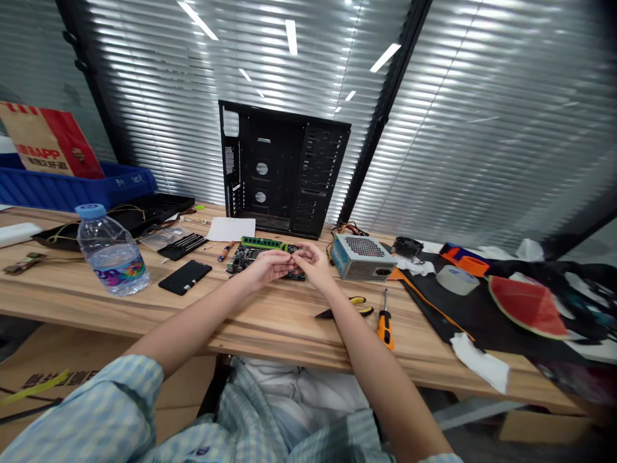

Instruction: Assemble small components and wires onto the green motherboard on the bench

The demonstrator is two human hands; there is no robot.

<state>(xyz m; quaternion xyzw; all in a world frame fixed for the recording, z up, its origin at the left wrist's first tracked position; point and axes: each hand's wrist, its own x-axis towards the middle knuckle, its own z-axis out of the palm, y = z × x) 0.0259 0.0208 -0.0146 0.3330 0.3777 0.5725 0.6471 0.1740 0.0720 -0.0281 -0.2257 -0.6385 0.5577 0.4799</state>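
Observation:
My left hand [268, 265] and my right hand [311, 260] meet over a dark motherboard [241, 258] lying on the wooden table [270, 318]. Both hands have their fingers curled together in a pinch where they touch; what they hold is too small to make out. A green memory stick [263, 243] sits along the board's far edge. Behind the board an empty black computer case [284, 168] stands upright.
A water bottle [110, 251], a black phone [186, 277] and a blue crate [72, 183] are on the left. A power supply [362, 256], an orange-handled screwdriver [384, 319], yellow-handled pliers [347, 307], a tape roll [457, 280] and a watermelon slice [527, 305] lie to the right.

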